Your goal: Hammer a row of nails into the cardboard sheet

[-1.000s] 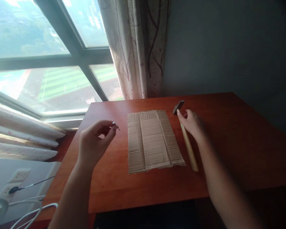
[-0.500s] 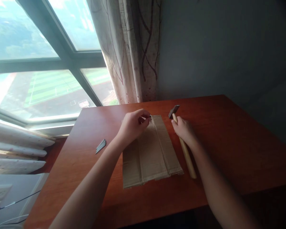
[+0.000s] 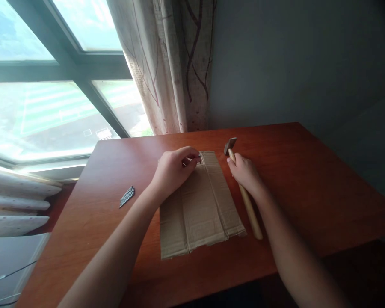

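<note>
On red-brown table [image 3: 308,179]: cardboard sheet [image 3: 205,205], L hand [image 3: 173,171] pinching nail [image 3: 195,159] at far edge; R hand [image 3: 245,173] gripping hammer [image 3: 244,192] handle; spare nails [image 3: 127,196] left.

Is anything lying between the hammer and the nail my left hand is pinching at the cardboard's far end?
Nothing visible does. The hammer lies just right of the cardboard, under the right hand. Only a bare cardboard strip separates it from the nail in the left hand.
</note>
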The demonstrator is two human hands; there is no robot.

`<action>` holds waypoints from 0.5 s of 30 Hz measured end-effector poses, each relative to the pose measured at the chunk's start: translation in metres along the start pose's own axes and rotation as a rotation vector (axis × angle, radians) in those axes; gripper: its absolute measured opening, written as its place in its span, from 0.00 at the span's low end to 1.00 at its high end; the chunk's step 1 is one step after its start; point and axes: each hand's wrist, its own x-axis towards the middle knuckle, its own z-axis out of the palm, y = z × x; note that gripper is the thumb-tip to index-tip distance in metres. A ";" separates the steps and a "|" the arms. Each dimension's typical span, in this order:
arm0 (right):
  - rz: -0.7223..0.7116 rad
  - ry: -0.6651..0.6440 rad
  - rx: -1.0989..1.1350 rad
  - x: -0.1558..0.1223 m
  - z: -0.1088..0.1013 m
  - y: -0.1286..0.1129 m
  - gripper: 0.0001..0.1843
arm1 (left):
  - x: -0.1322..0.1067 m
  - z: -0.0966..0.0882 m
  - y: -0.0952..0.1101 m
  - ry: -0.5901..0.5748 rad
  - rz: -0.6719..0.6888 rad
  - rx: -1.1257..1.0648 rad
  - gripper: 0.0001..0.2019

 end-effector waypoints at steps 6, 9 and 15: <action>0.005 -0.018 0.005 -0.001 -0.002 0.000 0.15 | 0.000 0.001 0.000 -0.010 -0.022 0.020 0.06; 0.005 -0.024 0.005 -0.001 -0.003 0.000 0.16 | 0.000 0.000 0.000 -0.012 -0.024 0.034 0.06; 0.005 -0.037 0.006 -0.002 -0.006 -0.002 0.16 | 0.000 0.000 0.004 -0.009 -0.016 0.068 0.06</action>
